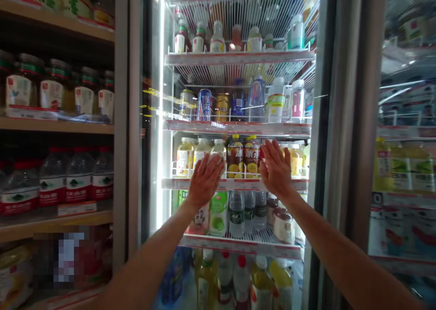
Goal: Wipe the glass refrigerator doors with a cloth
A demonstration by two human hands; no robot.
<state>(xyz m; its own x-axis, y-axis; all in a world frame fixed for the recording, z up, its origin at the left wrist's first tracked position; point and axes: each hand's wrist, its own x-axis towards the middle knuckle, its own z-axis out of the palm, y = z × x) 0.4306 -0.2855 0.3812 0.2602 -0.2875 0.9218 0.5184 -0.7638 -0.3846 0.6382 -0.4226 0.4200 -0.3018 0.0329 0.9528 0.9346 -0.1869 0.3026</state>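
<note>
I face an open drinks fridge with white wire shelves (235, 183). My left hand (204, 180) is stretched out flat with fingers together, its tips at a pale bottle (218, 150) on the third shelf. My right hand (275, 168) is also flat and open, raised at the same shelf just right of two yellow iced-tea bottles (243, 157). Neither hand holds anything. The two iced-tea bottles stand between my hands. Behind my right hand, more yellow bottles (295, 159) are partly hidden.
Cans and bottles (238, 102) fill the shelf above, water bottles (245, 210) the shelf below. The fridge's glass door (405, 132) stands open at right. Wooden shelves at left carry jars (54, 89) and red-labelled water bottles (78, 178).
</note>
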